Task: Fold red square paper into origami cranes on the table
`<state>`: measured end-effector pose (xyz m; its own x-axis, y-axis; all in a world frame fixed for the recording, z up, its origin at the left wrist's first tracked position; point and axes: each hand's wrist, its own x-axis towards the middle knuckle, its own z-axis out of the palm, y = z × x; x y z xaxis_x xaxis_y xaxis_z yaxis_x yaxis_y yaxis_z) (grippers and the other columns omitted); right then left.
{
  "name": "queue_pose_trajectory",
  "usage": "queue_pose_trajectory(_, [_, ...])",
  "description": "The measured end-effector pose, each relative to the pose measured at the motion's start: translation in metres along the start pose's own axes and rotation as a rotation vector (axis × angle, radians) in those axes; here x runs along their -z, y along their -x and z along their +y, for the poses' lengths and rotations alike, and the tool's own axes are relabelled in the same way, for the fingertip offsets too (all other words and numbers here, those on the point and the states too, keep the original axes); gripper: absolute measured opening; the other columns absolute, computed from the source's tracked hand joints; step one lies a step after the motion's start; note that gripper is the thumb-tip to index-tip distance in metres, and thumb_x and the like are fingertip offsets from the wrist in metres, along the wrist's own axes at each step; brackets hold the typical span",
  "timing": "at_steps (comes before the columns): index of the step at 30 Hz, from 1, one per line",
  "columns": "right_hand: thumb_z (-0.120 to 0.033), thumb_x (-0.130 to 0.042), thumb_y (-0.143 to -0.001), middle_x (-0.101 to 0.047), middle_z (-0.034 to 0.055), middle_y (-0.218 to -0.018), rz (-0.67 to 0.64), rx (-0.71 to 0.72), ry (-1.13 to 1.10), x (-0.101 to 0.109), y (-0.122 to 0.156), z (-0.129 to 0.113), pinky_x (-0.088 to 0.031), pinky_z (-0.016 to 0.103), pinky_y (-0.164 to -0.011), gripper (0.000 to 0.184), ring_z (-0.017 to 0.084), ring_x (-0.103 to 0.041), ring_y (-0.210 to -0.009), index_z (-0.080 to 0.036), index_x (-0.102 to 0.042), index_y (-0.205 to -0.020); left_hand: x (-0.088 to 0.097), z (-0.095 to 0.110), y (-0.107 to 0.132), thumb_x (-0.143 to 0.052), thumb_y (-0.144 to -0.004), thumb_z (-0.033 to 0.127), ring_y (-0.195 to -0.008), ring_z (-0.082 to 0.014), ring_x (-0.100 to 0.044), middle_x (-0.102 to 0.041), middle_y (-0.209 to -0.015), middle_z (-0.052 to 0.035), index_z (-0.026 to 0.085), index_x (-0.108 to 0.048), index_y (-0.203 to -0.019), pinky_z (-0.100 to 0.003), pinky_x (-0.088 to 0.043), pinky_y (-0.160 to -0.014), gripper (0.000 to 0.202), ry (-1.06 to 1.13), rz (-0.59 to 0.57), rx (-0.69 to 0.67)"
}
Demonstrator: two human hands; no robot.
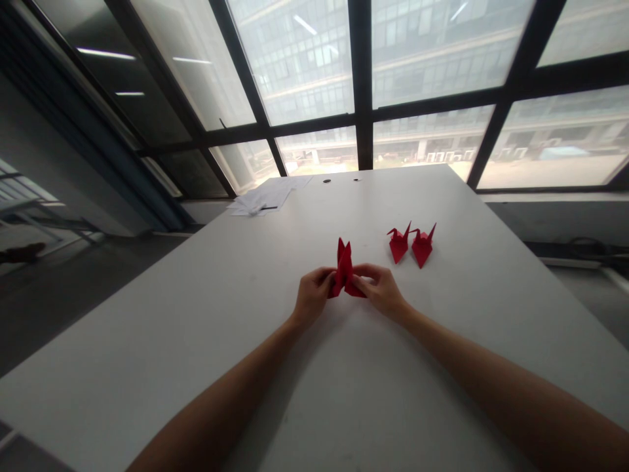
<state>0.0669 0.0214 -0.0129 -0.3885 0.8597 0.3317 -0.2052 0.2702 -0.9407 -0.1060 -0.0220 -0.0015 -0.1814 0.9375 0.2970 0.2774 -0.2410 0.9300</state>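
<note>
Between my two hands is a piece of folded red origami paper (344,265), with two points sticking up and a flap spread to each side. My left hand (314,293) pinches its left flap between thumb and fingers. The right flap is pinched by my right hand (378,286). Some fingertips are hidden behind the paper. Beyond my right hand, two finished red paper cranes sit side by side: a left crane (398,247) and a right crane (422,248).
The white table (236,328) stretches up to a large window with dark frames (363,85). White paper sheets (268,196) lie at its far left, with a dark pen-like stick (269,208) on them. Two small round holes are near the far edge.
</note>
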Motion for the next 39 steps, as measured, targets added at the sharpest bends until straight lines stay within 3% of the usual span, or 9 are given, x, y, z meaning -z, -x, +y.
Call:
queue_pose_trajectory(5, [-0.035,-0.070,-0.080,-0.073,0.0062,-0.085,-0.022,0.024,0.096,0.000,-0.002,0.005,-0.055,0.033,-0.067,0.032,0.021,-0.068,-0.077,-0.018,-0.070,-0.107,0.001,0.001,-0.003,-0.062,-0.088,0.045,-0.060,-0.0128,-0.057,-0.067,-0.068,-0.0017,0.014,-0.071,-0.086,-0.022,-0.043,-0.057,0.032,0.038,0.069,0.033])
queue_pose_trajectory(11, [-0.029,-0.071,-0.077,-0.074,0.0039,-0.086,0.006,0.118,0.245,-0.002,-0.003,0.003,-0.049,0.037,-0.085,0.017,0.019,-0.064,-0.081,-0.019,-0.074,-0.091,0.000,0.005,-0.002,-0.056,-0.090,0.042,-0.057,-0.0109,-0.049,-0.059,-0.062,0.0019,0.015,-0.063,-0.073,-0.021,-0.038,-0.055,0.032,-0.041,0.051,0.022])
queue_pose_trajectory(17, [-0.030,-0.069,-0.080,-0.074,0.0049,-0.083,-0.001,0.091,0.190,-0.002,-0.001,0.000,-0.051,0.034,-0.080,0.016,0.020,-0.066,-0.080,-0.017,-0.074,-0.087,0.000,0.009,-0.002,-0.051,-0.089,0.039,-0.053,-0.0107,-0.044,-0.054,-0.056,0.0037,0.017,-0.057,-0.068,-0.021,-0.035,-0.052,0.031,-0.060,0.044,0.047])
queue_pose_trajectory(22, [-0.031,-0.063,-0.083,-0.074,0.0051,-0.088,-0.042,0.048,0.041,0.000,-0.003,0.000,-0.052,0.034,-0.077,0.019,0.022,-0.067,-0.083,-0.018,-0.074,-0.091,0.002,0.008,-0.004,-0.051,-0.087,0.039,-0.055,-0.0121,-0.049,-0.057,-0.058,0.0026,0.017,-0.057,-0.068,-0.022,-0.039,-0.055,0.029,0.066,0.036,0.099])
queue_pose_trajectory(32, [-0.044,-0.059,-0.081,-0.065,0.0026,-0.071,0.163,-0.129,-0.110,0.004,-0.009,0.001,-0.048,0.027,-0.060,0.030,0.017,-0.059,-0.068,-0.017,-0.067,-0.071,0.000,-0.007,-0.007,-0.051,-0.090,0.044,-0.050,-0.0116,-0.049,-0.057,-0.058,0.0019,0.017,-0.059,-0.081,-0.022,-0.039,-0.050,0.030,0.140,0.052,0.162])
queue_pose_trajectory(34, [-0.043,-0.057,-0.083,-0.062,0.0015,-0.065,0.229,-0.100,-0.034,0.003,-0.009,0.003,-0.043,0.026,-0.055,0.030,0.016,-0.054,-0.062,-0.018,-0.064,-0.067,0.000,-0.006,-0.006,-0.051,-0.092,0.050,-0.059,-0.0132,-0.056,-0.063,-0.071,-0.0014,0.017,-0.061,-0.095,-0.023,-0.044,-0.055,0.035,0.109,0.072,0.120])
queue_pose_trajectory(36, [-0.040,-0.054,-0.085,-0.060,0.0013,-0.064,0.288,-0.043,0.077,0.003,-0.008,0.003,-0.039,0.026,-0.053,0.031,0.016,-0.051,-0.061,-0.018,-0.063,-0.066,0.000,-0.002,-0.003,-0.046,-0.094,0.057,-0.082,-0.0174,-0.063,-0.067,-0.097,-0.0075,0.018,-0.063,-0.108,-0.028,-0.050,-0.071,0.044,0.036,0.099,-0.014])
queue_pose_trajectory(39, [-0.037,-0.051,-0.089,-0.062,0.0027,-0.069,0.321,0.047,0.227,0.002,-0.007,0.002,-0.039,0.027,-0.058,0.031,0.017,-0.053,-0.067,-0.018,-0.065,-0.069,0.001,0.006,0.002,-0.047,-0.093,0.062,-0.110,-0.0239,-0.057,-0.063,-0.117,-0.0104,0.021,-0.067,-0.112,-0.036,-0.045,-0.095,0.050,-0.132,0.066,-0.239])
